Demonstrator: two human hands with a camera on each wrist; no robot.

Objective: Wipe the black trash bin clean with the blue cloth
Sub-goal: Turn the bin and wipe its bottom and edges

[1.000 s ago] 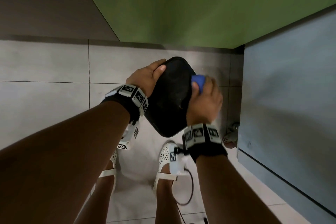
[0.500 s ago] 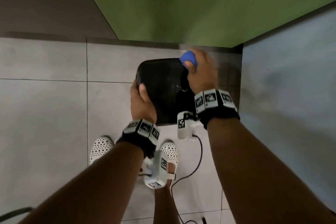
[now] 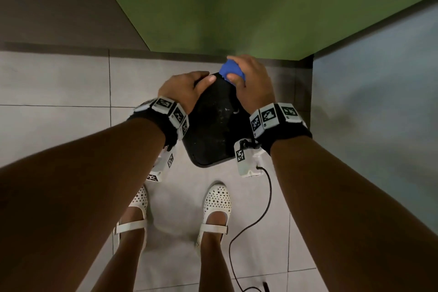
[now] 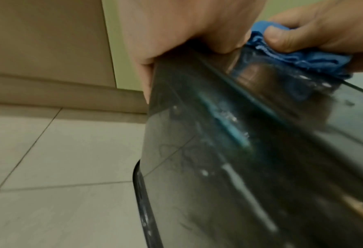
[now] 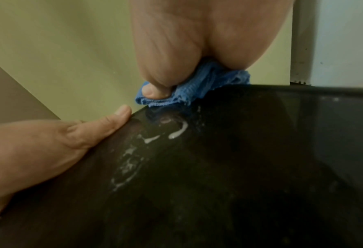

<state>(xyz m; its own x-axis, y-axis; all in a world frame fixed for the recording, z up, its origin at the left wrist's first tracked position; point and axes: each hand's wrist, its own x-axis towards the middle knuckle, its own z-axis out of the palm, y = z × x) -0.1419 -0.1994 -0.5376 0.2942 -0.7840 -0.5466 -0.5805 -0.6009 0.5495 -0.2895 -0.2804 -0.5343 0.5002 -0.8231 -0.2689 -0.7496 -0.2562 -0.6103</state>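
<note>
Two hands share the work: the left hand (image 3: 182,89) grips the black trash bin (image 3: 211,130) to steady it, while the right hand (image 3: 254,83) clutches the blue cloth (image 3: 231,73) against its rim.

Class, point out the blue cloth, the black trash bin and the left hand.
blue cloth (image 3: 228,69): head view, bunched part above the thumb.
black trash bin (image 3: 213,130): head view, dark face between the wrists.
left hand (image 3: 182,89): head view, back of the hand.

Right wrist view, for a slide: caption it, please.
Right hand grips blue cloth against smeared black trash bin; left hand holds its edge.
</note>
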